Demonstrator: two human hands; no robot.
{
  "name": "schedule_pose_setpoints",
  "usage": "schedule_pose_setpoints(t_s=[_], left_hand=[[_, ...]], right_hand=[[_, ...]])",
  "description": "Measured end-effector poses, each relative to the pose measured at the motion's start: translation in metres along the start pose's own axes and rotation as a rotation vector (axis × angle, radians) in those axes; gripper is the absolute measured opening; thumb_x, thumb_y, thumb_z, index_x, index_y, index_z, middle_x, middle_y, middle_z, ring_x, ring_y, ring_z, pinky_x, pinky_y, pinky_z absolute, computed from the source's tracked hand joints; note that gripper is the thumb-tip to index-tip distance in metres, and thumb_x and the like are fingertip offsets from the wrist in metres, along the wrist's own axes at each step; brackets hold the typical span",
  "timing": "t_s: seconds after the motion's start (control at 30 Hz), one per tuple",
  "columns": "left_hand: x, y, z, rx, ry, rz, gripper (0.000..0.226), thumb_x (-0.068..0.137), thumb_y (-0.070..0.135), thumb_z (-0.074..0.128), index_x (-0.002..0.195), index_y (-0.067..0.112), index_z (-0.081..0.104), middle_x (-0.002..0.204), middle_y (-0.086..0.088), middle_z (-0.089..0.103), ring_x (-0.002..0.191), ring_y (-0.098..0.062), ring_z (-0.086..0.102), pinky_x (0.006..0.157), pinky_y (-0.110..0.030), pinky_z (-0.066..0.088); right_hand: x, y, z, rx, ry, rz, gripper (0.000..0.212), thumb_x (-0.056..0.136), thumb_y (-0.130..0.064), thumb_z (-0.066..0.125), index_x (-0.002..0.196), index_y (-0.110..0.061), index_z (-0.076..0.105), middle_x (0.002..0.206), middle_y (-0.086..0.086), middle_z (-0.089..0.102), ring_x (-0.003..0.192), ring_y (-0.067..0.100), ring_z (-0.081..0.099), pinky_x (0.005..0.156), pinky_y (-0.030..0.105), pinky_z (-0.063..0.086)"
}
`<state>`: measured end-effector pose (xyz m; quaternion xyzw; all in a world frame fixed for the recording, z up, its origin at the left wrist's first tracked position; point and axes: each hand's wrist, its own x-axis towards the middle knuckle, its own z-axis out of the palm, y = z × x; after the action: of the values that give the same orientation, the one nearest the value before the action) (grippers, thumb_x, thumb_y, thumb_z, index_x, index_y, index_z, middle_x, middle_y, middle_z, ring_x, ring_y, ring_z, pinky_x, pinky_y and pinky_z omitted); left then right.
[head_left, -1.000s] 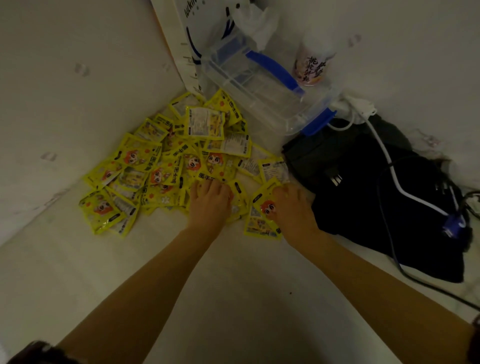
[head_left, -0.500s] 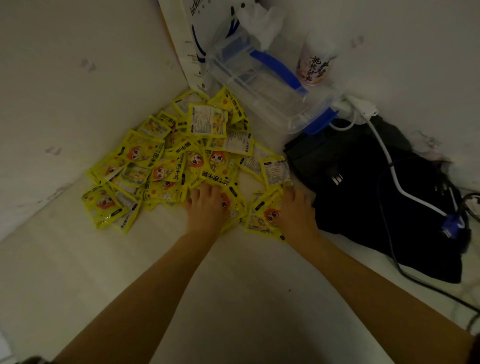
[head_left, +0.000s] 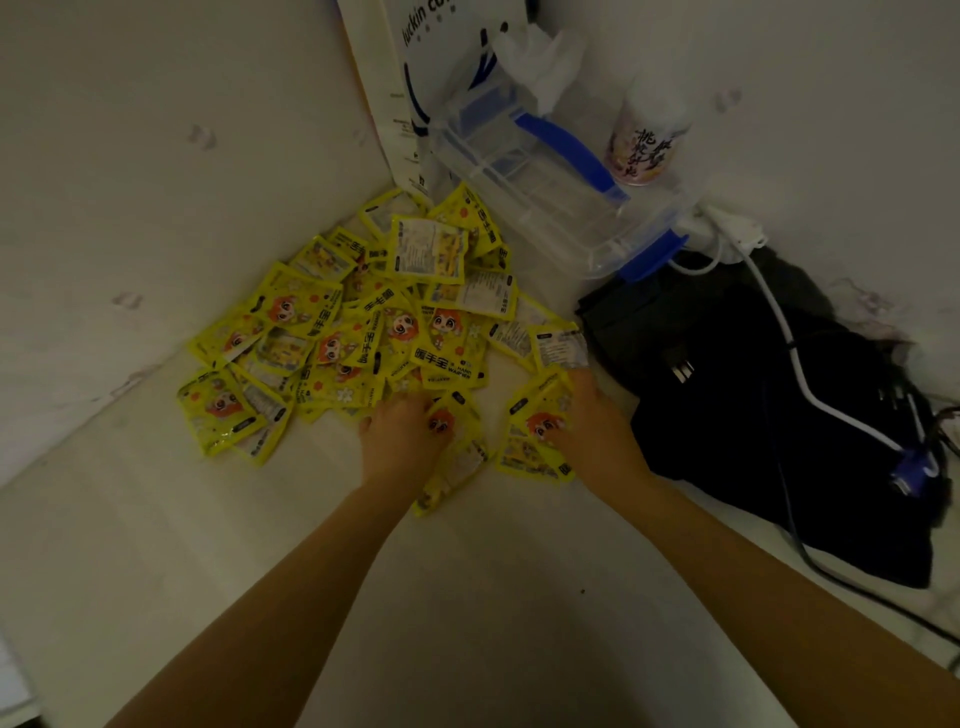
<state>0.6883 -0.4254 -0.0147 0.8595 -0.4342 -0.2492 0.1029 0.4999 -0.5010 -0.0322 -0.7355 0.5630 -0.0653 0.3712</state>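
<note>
Slid back from the clear box (head_left: 545, 208) since 1 second ago, dragging yellow packets (head_left: 395, 322) off the heap lying just before it under flat, spread-fingered left hand (head_left: 402, 439) and right hand (head_left: 597, 423); keep palms pressed and sweep evenly to lose none.

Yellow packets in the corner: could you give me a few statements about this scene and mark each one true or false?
1. The left hand and the right hand both touch the pile of yellow foil packets. True.
2. A clear plastic box with a blue handle lies beyond the pile. True.
3. The packets are stacked inside that box. False: they lie scattered on the pale surface in front of it.
4. Dark fabric lies left of the pile. False: the black cloth lies to its right, beside the right hand.
5. A white cable runs over the black cloth. True.
</note>
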Motion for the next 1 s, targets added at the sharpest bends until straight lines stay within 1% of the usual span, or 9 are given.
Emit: schedule_pose_setpoints(t_s=[0.1,0.23,0.37,0.43,0.5,0.57,0.7,0.83,1.0], left_hand=[[0.013,0.011,-0.015,-0.181,0.039,0.038,0.015,0.087,0.02,0.062,0.078,0.012,0.053,0.079,-0.006,0.059,0.071,-0.025,0.056,0.056,-0.032,0.04],[0.045,0.029,-0.031,-0.3,0.063,0.028,0.028,0.086,0.024,0.067,0.074,0.01,0.046,0.063,0.0,0.043,0.054,-0.016,0.041,0.047,-0.028,0.03],[0.076,0.038,-0.028,-0.334,0.056,-0.013,0.03,0.086,0.028,0.067,0.09,-0.001,0.061,0.079,-0.013,0.056,0.067,-0.027,0.051,0.06,-0.039,0.044],[0.083,0.038,-0.022,-0.223,0.041,-0.01,0.032,0.086,0.031,0.067,0.094,0.0,0.063,0.098,-0.018,0.06,0.089,-0.033,0.056,0.078,-0.045,0.05],[0.084,0.038,-0.017,-0.053,0.031,-0.008,0.037,0.087,0.034,0.065,0.106,0.003,0.062,0.123,-0.021,0.053,0.123,-0.038,0.042,0.104,-0.05,0.037],[0.082,0.041,-0.013,0.009,0.013,-0.03,0.042,0.09,0.033,0.062,0.12,0.004,0.056,0.14,-0.022,0.04,0.139,-0.041,0.022,0.111,-0.05,0.025],[0.08,0.048,-0.01,0.057,0.002,-0.048,0.044,0.093,0.03,0.06,0.128,0.007,0.053,0.144,-0.021,0.037,0.14,-0.042,0.017,0.11,-0.052,0.025],[0.083,0.048,-0.004,0.068,0.009,-0.068,0.04,0.089,0.032,0.064,0.117,0.003,0.059,0.14,-0.022,0.042,0.138,-0.041,0.024,0.113,-0.053,0.022],[0.082,0.044,0.001,0.042,0.074,-0.056,0.037,0.088,0.033,0.065,0.108,0.002,0.061,0.129,-0.02,0.049,0.128,-0.039,0.038,0.11,-0.048,0.029]], right_hand=[[0.016,-0.007,-0.015,0.026,0.038,0.032,0.056,0.084,-0.016,0.069,0.128,-0.012,0.034,0.115,0.014,0.059,0.103,0.03,0.06,0.082,0.049,0.053],[0.038,-0.018,-0.025,0.059,0.047,0.078,0.048,0.085,-0.015,0.067,0.122,-0.009,0.036,0.114,0.015,0.057,0.1,0.031,0.06,0.079,0.049,0.054],[0.054,-0.018,-0.023,0.01,0.081,0.086,0.04,0.087,-0.01,0.063,0.119,-0.006,0.039,0.108,0.02,0.059,0.096,0.033,0.061,0.076,0.049,0.055],[0.058,-0.018,-0.022,-0.036,0.081,0.11,0.036,0.088,-0.009,0.061,0.118,-0.006,0.041,0.109,0.021,0.058,0.098,0.036,0.06,0.077,0.049,0.055],[0.06,-0.017,-0.019,-0.108,0.053,0.152,0.044,0.088,-0.013,0.063,0.124,-0.003,0.04,0.121,0.022,0.05,0.107,0.039,0.055,0.086,0.046,0.051],[0.06,-0.016,-0.016,-0.233,0.033,0.187,0.052,0.088,-0.02,0.064,0.128,0.0,0.036,0.13,0.023,0.042,0.115,0.04,0.047,0.094,0.044,0.042],[0.061,-0.021,-0.01,-0.288,0.008,0.269,0.053,0.092,-0.018,0.058,0.134,0.0,0.03,0.136,0.023,0.039,0.125,0.039,0.04,0.097,0.044,0.04],[0.063,-0.026,-0.007,-0.278,0.005,0.276,0.054,0.093,-0.013,0.056,0.137,0.001,0.029,0.137,0.024,0.039,0.124,0.041,0.04,0.097,0.046,0.041],[0.062,-0.027,-0.009,-0.268,0.027,0.289,0.054,0.091,-0.012,0.059,0.136,-0.003,0.03,0.136,0.022,0.036,0.123,0.041,0.04,0.093,0.047,0.043]])
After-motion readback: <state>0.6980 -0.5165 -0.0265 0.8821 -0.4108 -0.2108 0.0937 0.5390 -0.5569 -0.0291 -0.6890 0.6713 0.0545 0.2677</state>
